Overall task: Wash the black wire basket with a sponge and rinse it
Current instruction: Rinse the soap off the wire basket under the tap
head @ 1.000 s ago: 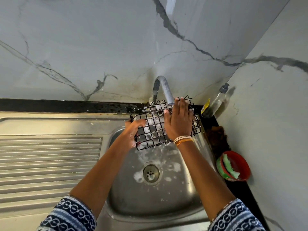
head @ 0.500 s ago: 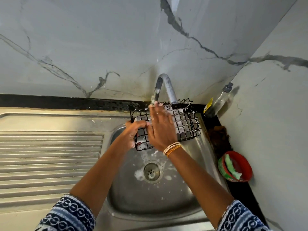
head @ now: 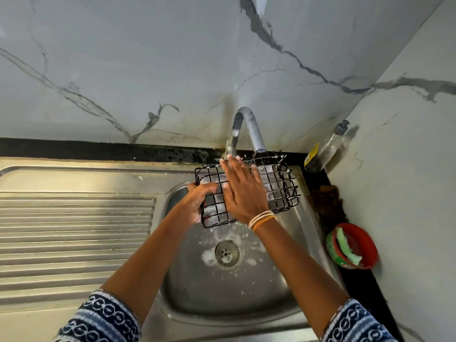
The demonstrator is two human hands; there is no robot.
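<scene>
Flat and open, my right hand point(head: 243, 191) lay spread across the top of the black wire basket point(head: 246, 191), fingers reaching toward the tap point(head: 249, 129) and gripping nothing. My left hand point(head: 199, 201) was curled closed around the basket's near left end, holding it up over the sink point(head: 222, 292).

I judged the scrubbing to be over. No sponge was in either hand; the green one point(head: 345, 248) sat in the red bowl point(head: 355, 245), well off to the right of my right wrist on the dark surface point(head: 365, 287). White suds clung to the wires beyond my right hand's little-finger side, and foam lay around the drain point(head: 227, 253) below both wrists. So I took this to be the rinse, partway through, with my open palm rubbing soap away. Whether water was falling from the spout just past my fingertips I could not tell clearly.

What seemed left: clearing the suds from the right end and the underside, then setting the basket down.

The basket sat directly under my right palm, its right half sticking out past that hand, tilted slightly toward me.
</scene>
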